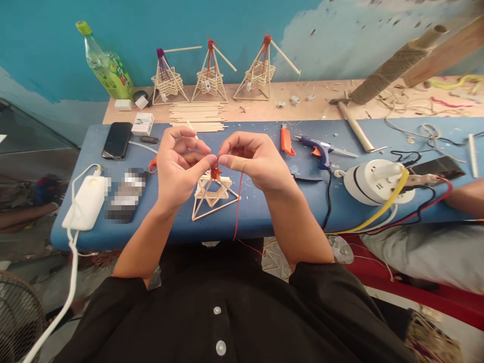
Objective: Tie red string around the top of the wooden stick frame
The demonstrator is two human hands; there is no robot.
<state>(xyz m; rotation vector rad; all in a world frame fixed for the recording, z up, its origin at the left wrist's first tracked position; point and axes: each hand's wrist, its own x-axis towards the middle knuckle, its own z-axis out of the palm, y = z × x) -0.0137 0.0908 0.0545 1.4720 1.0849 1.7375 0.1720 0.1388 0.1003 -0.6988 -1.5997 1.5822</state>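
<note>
Stick frame (213, 198) near front edge of table (256, 217), left of middle. Left hand (174, 164) pinching frame's red-wrapped top. Right hand (257, 160) beside it, fingertips closed on red string (237, 212), which hangs past front edge. Phone (117, 140) near back left corner.

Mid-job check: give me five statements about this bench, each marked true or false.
1. The left hand and right hand are both at the red wrap. True.
2. The glue gun lies left of the phone. False: the glue gun lies right of the phone.
3. Red thread hangs by the right hand. True.
4. All three rear frames have purple tops. False: only the leftmost frame does.
5. The bottle has a green cap. True.
</note>
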